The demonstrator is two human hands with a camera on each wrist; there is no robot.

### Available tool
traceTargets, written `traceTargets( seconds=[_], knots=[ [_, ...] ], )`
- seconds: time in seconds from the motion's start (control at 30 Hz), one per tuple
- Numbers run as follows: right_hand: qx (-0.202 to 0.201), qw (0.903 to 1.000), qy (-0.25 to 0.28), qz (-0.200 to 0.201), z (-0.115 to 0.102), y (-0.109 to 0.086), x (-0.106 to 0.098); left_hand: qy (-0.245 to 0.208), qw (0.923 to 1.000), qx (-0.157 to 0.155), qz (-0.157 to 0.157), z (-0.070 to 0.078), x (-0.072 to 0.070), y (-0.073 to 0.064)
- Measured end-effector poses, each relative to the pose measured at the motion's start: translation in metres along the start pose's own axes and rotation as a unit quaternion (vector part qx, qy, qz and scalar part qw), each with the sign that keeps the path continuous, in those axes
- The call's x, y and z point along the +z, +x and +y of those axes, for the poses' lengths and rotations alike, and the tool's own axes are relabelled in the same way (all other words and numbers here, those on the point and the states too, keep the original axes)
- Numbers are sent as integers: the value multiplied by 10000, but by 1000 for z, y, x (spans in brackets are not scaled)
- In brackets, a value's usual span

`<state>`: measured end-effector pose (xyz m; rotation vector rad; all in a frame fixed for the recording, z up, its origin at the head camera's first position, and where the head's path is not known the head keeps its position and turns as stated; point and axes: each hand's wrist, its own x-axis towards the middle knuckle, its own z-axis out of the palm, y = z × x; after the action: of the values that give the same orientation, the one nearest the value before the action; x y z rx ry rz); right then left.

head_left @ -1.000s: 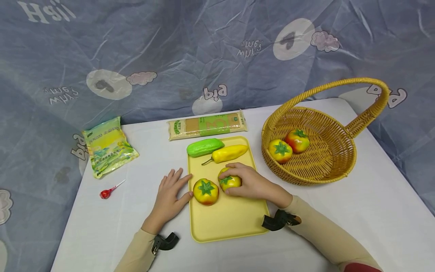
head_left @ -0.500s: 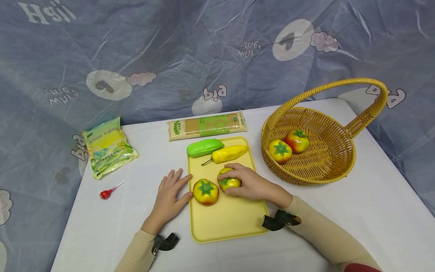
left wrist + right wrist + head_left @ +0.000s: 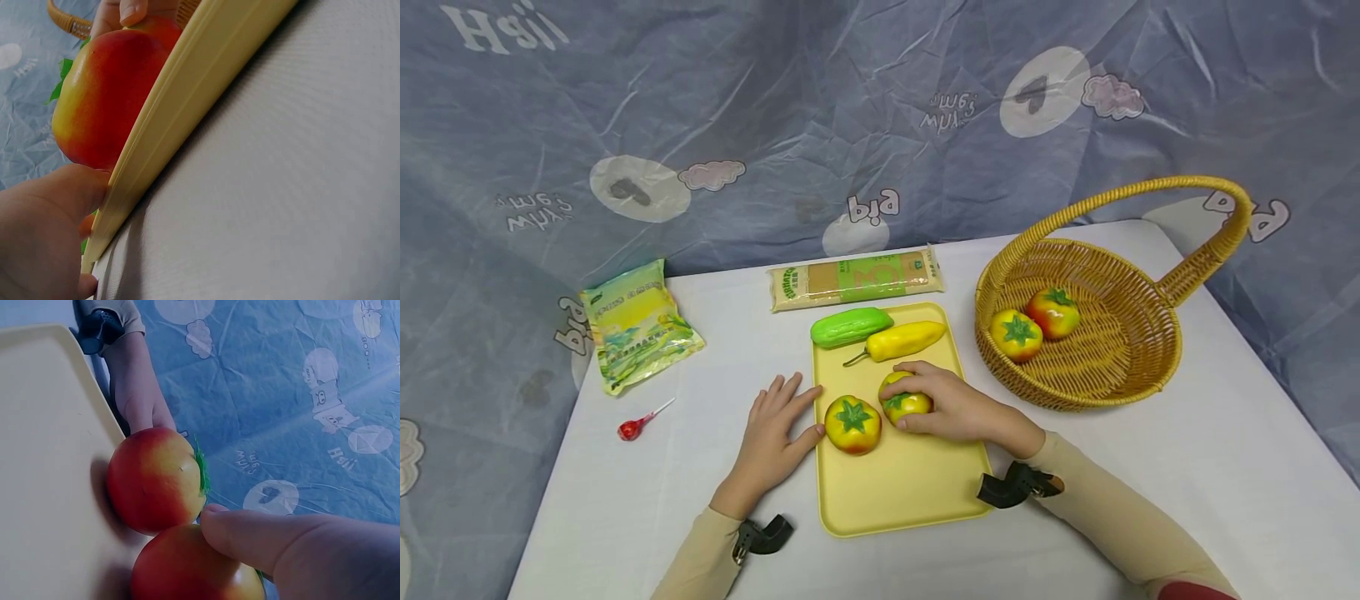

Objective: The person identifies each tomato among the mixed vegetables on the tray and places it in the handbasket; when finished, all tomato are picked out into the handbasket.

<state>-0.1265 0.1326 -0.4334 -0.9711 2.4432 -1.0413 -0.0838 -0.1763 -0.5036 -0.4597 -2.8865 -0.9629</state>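
On the yellow tray sit two glossy tomatoes, yellow-red with green star-shaped tops. My right hand grips the right tomato from its right side, thumb and fingers curved round it. In the right wrist view, my thumb presses on that tomato. The left tomato stands close beside it. Fingers spread, my left hand lies at the tray's left edge, its thumb by the rim. A green cucumber-like vegetable and a yellow pepper lie at the tray's far end.
A wicker basket with a tall handle stands to the right, two tomatoes inside. Behind the tray lies a long noodle packet. A green-yellow bag and a red lollipop are at the left.
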Motion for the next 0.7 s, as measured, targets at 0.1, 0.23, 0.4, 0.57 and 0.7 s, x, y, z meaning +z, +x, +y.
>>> traceTargets(
  seconds=[0.1,0.23,0.4,0.57,0.7],
  knots=[
    [30,10000,8,-14,0,0,0,-14,10000,7,2,0,-1,0],
    [78,10000,43,-42,-1,0,-2,-8,10000,16,8,0,-1,0],
    [81,10000,-23,-40,2,1,-3,-9,10000,13,-5,1,-1,1],
    [104,9999,12,68,0,-1,-8,1,10000,17,-1,1,-1,1],
    [98,9997,48,201,-2,-4,-13,-1,10000,23,8,0,-1,1]
  ],
)
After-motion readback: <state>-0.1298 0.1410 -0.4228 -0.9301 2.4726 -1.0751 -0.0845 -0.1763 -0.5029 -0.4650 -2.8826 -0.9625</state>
